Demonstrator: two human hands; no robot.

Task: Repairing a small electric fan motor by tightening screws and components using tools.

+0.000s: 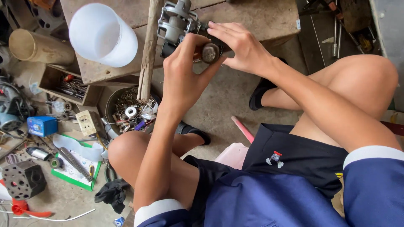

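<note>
Navy-sleeved arms reach forward: the left hand and right hand are both closed around a grey metal motor assembly, held over the worn wooden desk. It is best gripped firmly and kept steady.

The part held by both hands is dull grey metal, with a worn steel end. The bench is rough, stained wood, and the stick leaning on it is bare, coarse wood. The bucket is smooth, cloudy white plastic. The bowl is dark metal. The shorts are matt cloth. The floor is rough concrete.
</note>
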